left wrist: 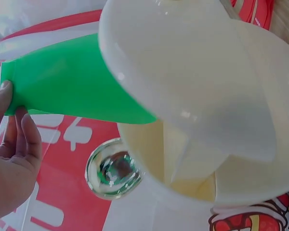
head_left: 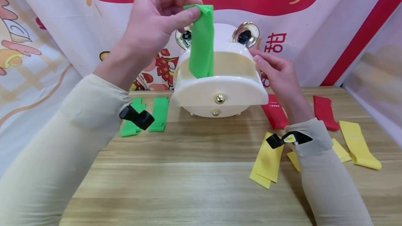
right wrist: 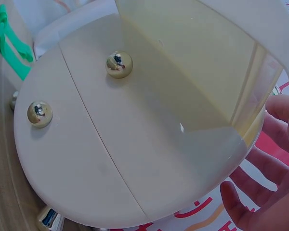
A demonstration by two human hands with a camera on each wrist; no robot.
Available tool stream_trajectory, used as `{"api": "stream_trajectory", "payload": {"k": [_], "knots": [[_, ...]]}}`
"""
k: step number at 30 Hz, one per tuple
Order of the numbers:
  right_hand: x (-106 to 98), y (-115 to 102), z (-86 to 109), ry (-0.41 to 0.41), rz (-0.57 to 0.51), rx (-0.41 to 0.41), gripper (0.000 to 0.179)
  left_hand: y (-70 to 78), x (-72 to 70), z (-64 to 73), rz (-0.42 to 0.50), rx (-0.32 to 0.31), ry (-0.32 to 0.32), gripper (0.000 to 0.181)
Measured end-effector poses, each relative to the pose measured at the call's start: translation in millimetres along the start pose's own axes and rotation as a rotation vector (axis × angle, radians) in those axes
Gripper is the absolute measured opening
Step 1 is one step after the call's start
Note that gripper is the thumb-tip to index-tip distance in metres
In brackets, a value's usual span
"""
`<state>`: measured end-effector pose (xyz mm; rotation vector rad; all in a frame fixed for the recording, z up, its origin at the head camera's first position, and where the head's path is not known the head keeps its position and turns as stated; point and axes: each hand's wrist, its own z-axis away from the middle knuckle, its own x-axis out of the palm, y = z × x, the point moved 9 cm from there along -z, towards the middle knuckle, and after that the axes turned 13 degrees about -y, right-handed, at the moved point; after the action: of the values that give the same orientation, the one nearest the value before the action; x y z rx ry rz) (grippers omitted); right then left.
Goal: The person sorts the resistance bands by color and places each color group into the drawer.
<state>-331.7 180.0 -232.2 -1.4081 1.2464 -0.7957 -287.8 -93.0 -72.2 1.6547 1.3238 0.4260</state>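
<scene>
My left hand [head_left: 154,20] pinches the folded upper end of a green resistance band [head_left: 202,44] between thumb and fingers. The band hangs down in front of a white domed storage box [head_left: 224,32], its lower end passing behind the rim of the curved front panel [head_left: 201,88]. In the left wrist view, the band [left wrist: 67,82] stretches from the fingertips to that rim. My right hand [head_left: 279,69] touches the right side of the box near its upper edge. Its fingers [right wrist: 267,163] spread loosely along the side in the right wrist view.
Two gold-rimmed round pieces [head_left: 246,35] top the box, and gold knobs [head_left: 220,98] sit on its front. Folded green bands [head_left: 159,114] lie left on the wooden table [head_left: 172,191]; red bands [head_left: 326,112] and yellow bands [head_left: 267,159] lie right. A printed cloth [head_left: 314,41] hangs behind.
</scene>
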Motion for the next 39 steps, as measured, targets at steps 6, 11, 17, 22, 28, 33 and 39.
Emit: {"api": "stream_trajectory", "payload": {"k": [6, 11, 17, 22, 28, 33, 39], "knots": [[0, 1, -0.1, 0.006, 0.027, 0.02, 0.055, -4.8, 28.2, -14.2, 0.017, -0.011, -0.075, 0.011], [1, 1, 0.4, 0.01, 0.05, 0.022, 0.052, -8.0, 48.5, -24.4, 0.014, -0.016, -0.13, 0.014], [0, 1, 0.6, 0.032, 0.031, 0.005, 0.051, -7.3, 65.2, -33.9, 0.037, -0.011, -0.162, 0.018], [-4, 3, 1.4, 0.052, 0.03, 0.024, 0.053, -12.5, 74.9, -39.3, 0.053, 0.001, -0.186, 0.02], [-5, 3, 1.6, 0.054, 0.078, 0.02, 0.054, -29.2, 77.3, -35.6, -0.005, -0.042, -0.282, 0.013], [-2, 4, -0.5, 0.022, 0.082, 0.038, 0.052, -46.7, 69.4, -25.5, -0.079, -0.122, -0.362, 0.013], [0, 5, -1.5, 0.014, 0.086, 0.05, 0.053, -63.8, 57.0, -11.3, -0.207, -0.199, -0.429, 0.014]]}}
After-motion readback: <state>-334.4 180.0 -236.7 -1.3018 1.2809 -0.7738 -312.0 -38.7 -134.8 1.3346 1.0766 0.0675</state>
